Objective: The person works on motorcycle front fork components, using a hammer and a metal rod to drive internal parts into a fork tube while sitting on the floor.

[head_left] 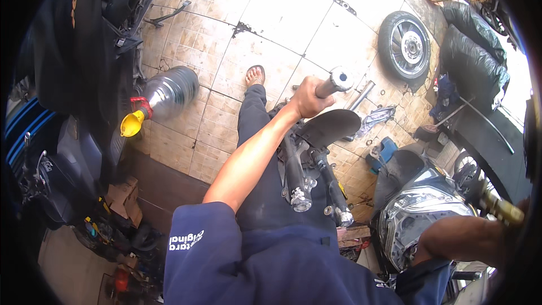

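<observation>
My left hand (310, 97) is closed around a shiny metal fork tube (340, 79), its open end facing up. Below that hand, a motorcycle front fork (296, 183) rests between my legs, its two dark lower legs pointing toward me. A black mudguard (333, 127) is fixed across it. My right arm reaches out to the right and is raised. At the dark rim of the picture, my right hand (512, 229) appears closed on a brass-coloured metal tool (502, 206); blur and shadow hide its fingers and the tool's full shape.
A wheel with tyre (404, 45) lies on the tiled floor beside black plastic bags (474, 51). To the left are a large clear bottle (172, 90) with a yellow funnel (132, 123) and a dark motorcycle (79, 158). A headlight unit (423, 197) stands at right.
</observation>
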### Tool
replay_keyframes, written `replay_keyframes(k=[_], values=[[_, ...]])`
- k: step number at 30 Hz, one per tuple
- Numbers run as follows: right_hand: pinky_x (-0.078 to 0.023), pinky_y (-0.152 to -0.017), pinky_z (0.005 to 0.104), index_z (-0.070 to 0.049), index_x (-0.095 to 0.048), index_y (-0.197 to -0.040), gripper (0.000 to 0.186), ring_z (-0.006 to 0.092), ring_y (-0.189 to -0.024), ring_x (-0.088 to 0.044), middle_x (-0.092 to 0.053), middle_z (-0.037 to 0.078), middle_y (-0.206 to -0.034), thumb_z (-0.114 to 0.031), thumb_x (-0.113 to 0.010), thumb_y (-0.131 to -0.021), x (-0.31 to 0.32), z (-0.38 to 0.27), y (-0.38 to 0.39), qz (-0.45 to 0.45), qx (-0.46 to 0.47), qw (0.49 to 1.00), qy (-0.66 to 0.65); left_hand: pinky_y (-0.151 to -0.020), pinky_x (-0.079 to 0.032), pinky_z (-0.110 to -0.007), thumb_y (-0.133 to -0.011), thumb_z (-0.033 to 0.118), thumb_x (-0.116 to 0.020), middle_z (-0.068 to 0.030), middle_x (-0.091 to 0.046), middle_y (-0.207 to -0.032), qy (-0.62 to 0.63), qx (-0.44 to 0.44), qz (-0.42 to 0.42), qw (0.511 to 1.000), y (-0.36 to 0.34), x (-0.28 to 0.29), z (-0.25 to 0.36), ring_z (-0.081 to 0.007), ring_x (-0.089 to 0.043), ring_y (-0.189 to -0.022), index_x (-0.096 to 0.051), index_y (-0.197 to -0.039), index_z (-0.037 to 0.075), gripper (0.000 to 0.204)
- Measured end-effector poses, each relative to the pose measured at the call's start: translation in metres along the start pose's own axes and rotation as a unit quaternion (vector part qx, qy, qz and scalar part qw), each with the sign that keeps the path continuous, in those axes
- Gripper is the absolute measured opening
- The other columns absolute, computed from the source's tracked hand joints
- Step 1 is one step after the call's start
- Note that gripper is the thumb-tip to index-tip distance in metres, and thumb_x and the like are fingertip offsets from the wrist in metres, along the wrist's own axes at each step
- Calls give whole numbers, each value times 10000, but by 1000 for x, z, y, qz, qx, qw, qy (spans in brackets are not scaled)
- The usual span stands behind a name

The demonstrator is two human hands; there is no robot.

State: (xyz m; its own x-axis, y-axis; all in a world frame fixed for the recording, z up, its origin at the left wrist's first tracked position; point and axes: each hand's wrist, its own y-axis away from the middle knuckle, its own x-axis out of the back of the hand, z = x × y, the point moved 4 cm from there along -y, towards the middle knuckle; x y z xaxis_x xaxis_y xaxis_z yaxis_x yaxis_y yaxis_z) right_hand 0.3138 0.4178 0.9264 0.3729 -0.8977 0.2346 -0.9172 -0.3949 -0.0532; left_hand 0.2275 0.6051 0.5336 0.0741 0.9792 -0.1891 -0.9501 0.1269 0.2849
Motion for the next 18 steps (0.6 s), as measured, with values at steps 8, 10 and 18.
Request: replay_keyframes(k=[8,10,18], values=[[-359,-494,269,19,-616,-965,189,60,-563,-450,-506,-36,-638,-166,-599,-999,-53,130,52,-111,-357,896,239,-535,-478,-380,-708,114,-700,-173,-616,-589,-141,-125,151,970,32,34,-2,-238,-615,-528,-625,-663,-2,145],[-339,-489,246,-22,-609,-916,206,35,-564,-430,-480,-69,-644,-209,-618,-1000,-23,138,63,-11,-374,913,165,-606,-483,-366,-744,141,-730,-129,-611,-647,-175,-67,130,974,22,47,0,-219,-609,-593,-614,-765,5,180],[-272,-408,210,-93,-493,-873,247,21,-480,-365,-419,-74,-627,-253,-625,-1007,39,202,164,193,-523,829,51,-467,-363,-362,-714,102,-664,-105,-429,-515,-139,-145,-51,978,-23,-16,92,-203,-440,-457,-486,-583,31,232]])
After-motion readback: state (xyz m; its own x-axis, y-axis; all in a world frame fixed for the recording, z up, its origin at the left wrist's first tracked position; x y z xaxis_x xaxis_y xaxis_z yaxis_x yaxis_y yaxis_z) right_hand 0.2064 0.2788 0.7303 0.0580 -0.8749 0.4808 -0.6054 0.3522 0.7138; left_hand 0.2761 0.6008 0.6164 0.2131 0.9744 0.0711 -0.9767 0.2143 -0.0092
